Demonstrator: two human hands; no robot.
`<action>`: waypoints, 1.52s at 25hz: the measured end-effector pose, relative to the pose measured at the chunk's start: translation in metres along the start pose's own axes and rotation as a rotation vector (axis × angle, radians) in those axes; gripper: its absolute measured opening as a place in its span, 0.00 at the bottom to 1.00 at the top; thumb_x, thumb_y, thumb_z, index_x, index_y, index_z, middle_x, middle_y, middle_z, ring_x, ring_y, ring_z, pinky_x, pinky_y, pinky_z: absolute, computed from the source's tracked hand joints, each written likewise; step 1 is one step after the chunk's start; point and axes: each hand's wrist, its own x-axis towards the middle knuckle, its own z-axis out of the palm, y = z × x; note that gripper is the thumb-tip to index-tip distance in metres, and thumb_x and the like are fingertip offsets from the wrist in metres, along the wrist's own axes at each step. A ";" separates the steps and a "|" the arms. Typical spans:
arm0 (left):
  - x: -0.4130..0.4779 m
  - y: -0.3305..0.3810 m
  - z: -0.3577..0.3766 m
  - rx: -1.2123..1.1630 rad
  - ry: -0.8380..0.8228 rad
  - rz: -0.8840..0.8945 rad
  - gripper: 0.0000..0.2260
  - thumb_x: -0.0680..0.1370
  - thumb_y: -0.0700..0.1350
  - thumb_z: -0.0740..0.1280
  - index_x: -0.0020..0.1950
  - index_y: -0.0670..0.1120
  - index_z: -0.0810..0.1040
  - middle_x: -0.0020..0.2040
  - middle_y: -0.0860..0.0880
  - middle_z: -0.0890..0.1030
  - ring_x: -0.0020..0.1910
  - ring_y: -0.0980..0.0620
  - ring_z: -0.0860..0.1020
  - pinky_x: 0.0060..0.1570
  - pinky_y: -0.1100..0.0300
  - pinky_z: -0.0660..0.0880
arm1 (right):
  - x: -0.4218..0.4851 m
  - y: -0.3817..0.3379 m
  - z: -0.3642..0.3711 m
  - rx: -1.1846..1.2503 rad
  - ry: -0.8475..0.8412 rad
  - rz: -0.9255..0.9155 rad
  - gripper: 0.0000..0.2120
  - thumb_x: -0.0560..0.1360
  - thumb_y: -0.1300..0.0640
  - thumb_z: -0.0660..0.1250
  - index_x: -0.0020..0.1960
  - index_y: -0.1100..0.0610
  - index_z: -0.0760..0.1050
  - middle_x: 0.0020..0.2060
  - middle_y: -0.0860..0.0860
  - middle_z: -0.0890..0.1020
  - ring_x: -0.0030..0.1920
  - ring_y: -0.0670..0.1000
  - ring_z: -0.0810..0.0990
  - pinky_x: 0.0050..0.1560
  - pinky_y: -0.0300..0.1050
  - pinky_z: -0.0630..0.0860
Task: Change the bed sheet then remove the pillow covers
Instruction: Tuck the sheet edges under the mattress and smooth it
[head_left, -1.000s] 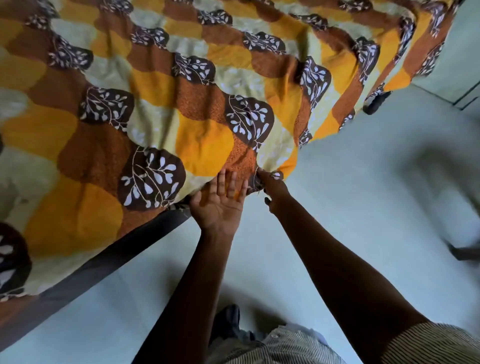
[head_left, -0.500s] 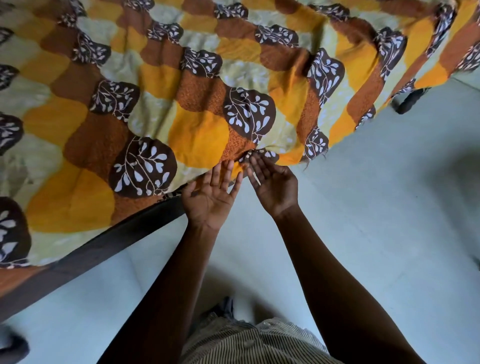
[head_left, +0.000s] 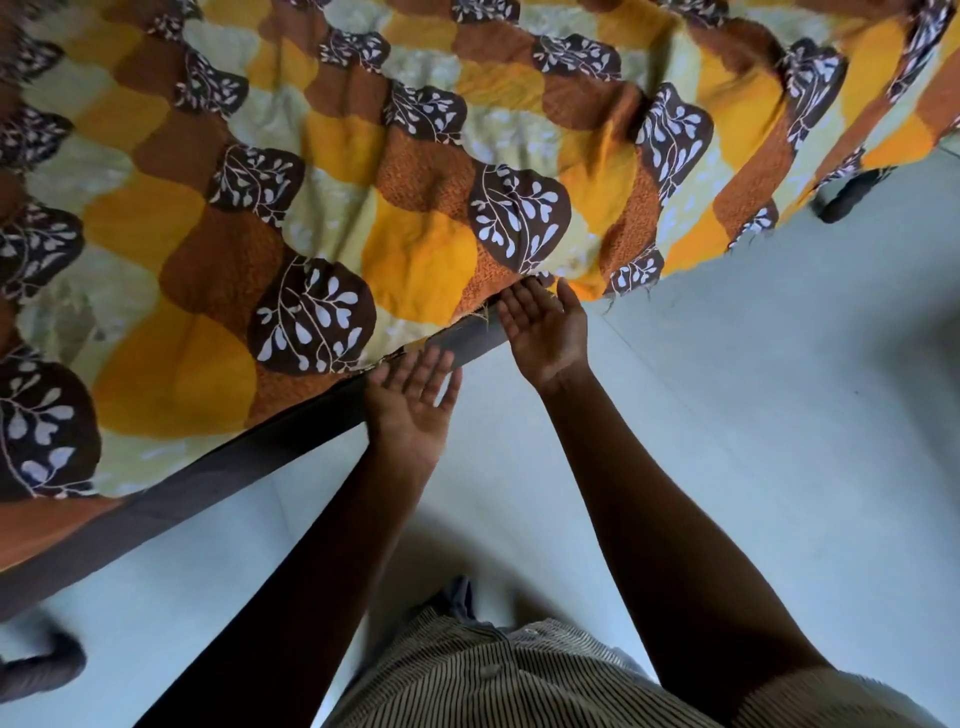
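A bed sheet (head_left: 415, 249) patterned in orange, yellow, brown and pale green with dark leaf patches covers the bed across the upper view. Its frayed lower edge hangs over the dark bed frame (head_left: 218, 467). My left hand (head_left: 413, 400) is palm up with straight fingers, its fingertips at the sheet's edge beside the frame. My right hand (head_left: 545, 332) is also palm up with straight fingers, fingertips tucked just under the sheet's hem. Neither hand grips the fabric.
Pale floor (head_left: 753, 415) spreads to the right and below the bed. A dark bed leg (head_left: 852, 195) shows at the far right corner. A dark shoe-like object (head_left: 41, 670) lies at the lower left. My striped clothing fills the bottom.
My right hand has let go of the sheet's edge and opened palm up. Both hands slid apart along the hem, the left toward the frame, and the view shifted right.
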 end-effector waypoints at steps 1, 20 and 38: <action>-0.005 0.006 -0.007 -0.052 0.012 0.035 0.21 0.81 0.50 0.49 0.67 0.40 0.68 0.57 0.40 0.77 0.55 0.44 0.77 0.51 0.49 0.75 | -0.007 0.006 -0.007 -0.004 0.001 -0.001 0.19 0.80 0.50 0.53 0.63 0.61 0.72 0.58 0.57 0.77 0.60 0.55 0.76 0.60 0.47 0.72; -0.006 0.038 -0.056 -0.214 -0.351 0.016 0.36 0.56 0.42 0.76 0.63 0.42 0.74 0.62 0.42 0.77 0.64 0.40 0.73 0.55 0.41 0.69 | -0.011 0.080 0.039 0.153 -0.129 0.168 0.26 0.80 0.40 0.46 0.58 0.59 0.72 0.49 0.54 0.81 0.53 0.52 0.77 0.62 0.47 0.69; 0.040 -0.032 0.053 -0.133 -0.273 -0.179 0.19 0.74 0.38 0.59 0.65 0.40 0.72 0.61 0.44 0.77 0.66 0.44 0.72 0.56 0.44 0.73 | 0.017 -0.031 0.004 0.191 -0.095 -0.084 0.25 0.80 0.44 0.50 0.70 0.59 0.64 0.64 0.56 0.72 0.68 0.54 0.69 0.63 0.49 0.69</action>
